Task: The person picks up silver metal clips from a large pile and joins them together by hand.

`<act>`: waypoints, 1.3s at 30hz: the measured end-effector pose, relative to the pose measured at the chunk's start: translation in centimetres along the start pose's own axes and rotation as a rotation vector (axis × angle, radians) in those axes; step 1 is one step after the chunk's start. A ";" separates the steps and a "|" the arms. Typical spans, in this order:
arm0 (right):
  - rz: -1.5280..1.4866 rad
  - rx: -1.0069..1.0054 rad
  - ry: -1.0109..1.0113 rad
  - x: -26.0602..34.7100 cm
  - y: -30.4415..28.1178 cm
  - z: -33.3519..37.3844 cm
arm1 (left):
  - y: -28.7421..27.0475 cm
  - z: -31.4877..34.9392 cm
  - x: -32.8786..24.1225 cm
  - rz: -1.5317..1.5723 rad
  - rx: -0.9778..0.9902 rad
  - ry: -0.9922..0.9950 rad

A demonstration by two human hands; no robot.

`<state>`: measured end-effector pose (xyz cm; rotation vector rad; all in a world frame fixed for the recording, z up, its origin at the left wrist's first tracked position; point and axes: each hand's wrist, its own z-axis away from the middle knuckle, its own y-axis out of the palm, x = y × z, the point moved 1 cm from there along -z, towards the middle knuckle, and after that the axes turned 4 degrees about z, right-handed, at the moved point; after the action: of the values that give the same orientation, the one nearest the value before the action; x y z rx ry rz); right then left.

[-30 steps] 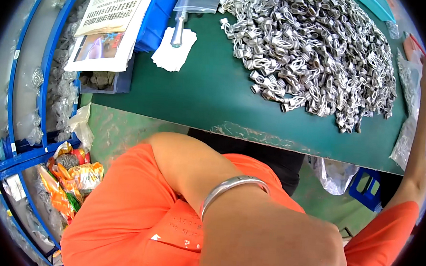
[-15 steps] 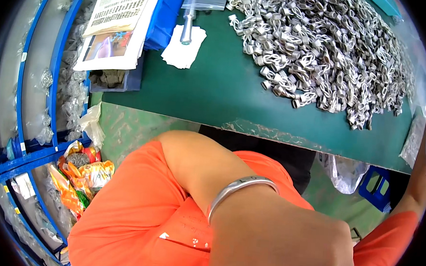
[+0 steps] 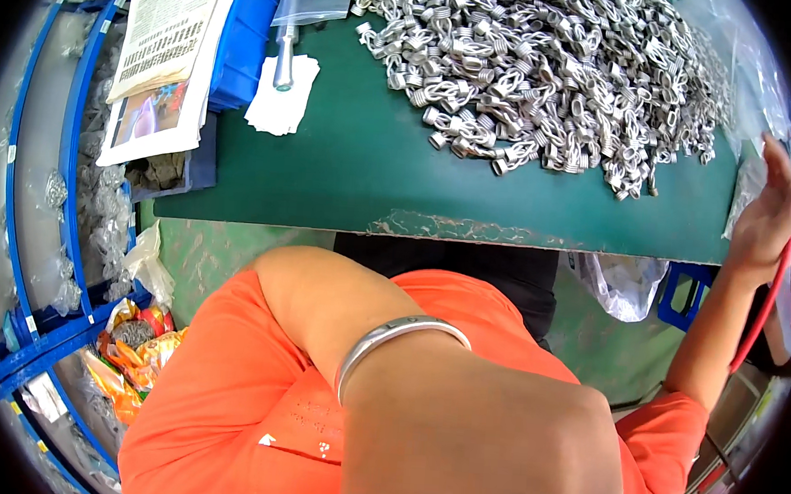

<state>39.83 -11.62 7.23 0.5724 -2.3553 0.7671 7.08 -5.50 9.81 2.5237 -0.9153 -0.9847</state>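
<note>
The head camera is showing the left hand (image 3: 492, 452) lying close below it, its fingers hiding from view, so I cannot tell their state. The right hand (image 3: 767, 220) is hanging near a clear bag (image 3: 750, 83), fingers standing loosely apart. Metal loops (image 3: 551, 80) are lying heaped on the green table (image 3: 281, 190), probably for easy reach; white paper (image 3: 272, 117) is perhaps shielding the table from a metal tool (image 3: 284, 70). The loops are looking silvery grey, with ribbed collars.

A blue-framed rack (image 3: 41, 345) stands left of a green-topped table (image 3: 318, 183) above green floor (image 3: 203, 255).
</note>
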 end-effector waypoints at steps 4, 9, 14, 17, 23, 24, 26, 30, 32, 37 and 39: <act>-0.192 -0.124 0.029 4.0 4.3 7.2 | 0.5 -0.1 0.8 -0.011 0.006 -0.013; -0.095 -0.134 0.256 5.6 7.9 11.7 | 0.8 -0.6 1.1 -0.007 0.039 -0.027; -0.129 -0.057 0.415 5.4 10.0 13.0 | 0.6 -0.5 0.7 -0.052 0.020 -0.034; -0.019 -0.024 0.365 4.6 9.4 13.8 | 0.8 -1.0 0.6 -0.074 0.039 -0.049; 0.314 0.030 0.221 4.7 11.0 12.9 | -0.9 -0.9 -0.3 -0.424 -0.104 -0.192; 0.360 0.035 0.199 4.8 11.3 12.5 | -1.4 -0.7 -0.7 -0.527 -0.167 -0.243; 0.451 0.054 0.144 4.8 11.4 11.8 | -2.6 -0.1 -1.0 -0.690 -0.351 -0.395; 0.513 0.057 0.081 3.8 11.8 11.8 | -5.8 3.9 1.4 -0.443 -0.893 -0.624; 0.475 -0.011 0.094 3.7 11.7 11.8 | -6.6 5.0 2.3 -0.411 -0.995 -0.637; 0.360 -0.106 0.129 4.1 10.9 12.1 | -7.6 6.1 3.7 -0.458 -1.013 -0.631; 0.135 -0.162 0.228 3.9 10.8 13.0 | -7.9 6.2 4.1 -0.519 -0.987 -0.636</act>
<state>25.81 -12.70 -2.93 0.2450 -2.2333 0.6551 8.75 -2.40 -0.45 1.5910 0.1895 -1.8552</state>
